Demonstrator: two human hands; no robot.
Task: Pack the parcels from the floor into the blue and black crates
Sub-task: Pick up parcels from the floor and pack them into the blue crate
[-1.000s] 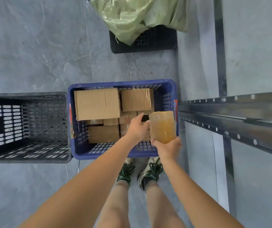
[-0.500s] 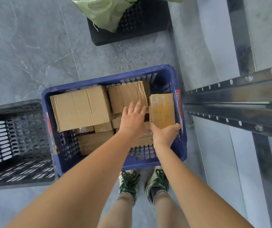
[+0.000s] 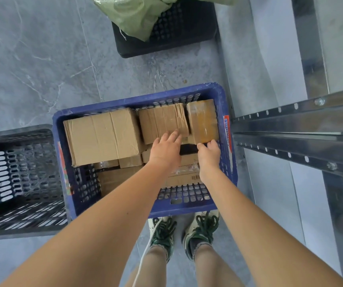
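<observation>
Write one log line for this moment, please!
step: packing | taped parcel: in blue crate | right hand: at parcel's edge | left hand: open

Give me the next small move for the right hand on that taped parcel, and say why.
Probably let go and draw the right hand back. The taped parcel already sits in the blue crate, at its right wall beside another parcel, with only the fingertips at its near edge. The left hand rests open on that neighbour.

parcels (image 3: 102,134) in crate (image 3: 139,99) | second crate (image 3: 17,179) left | rack (image 3: 290,131) right
</observation>
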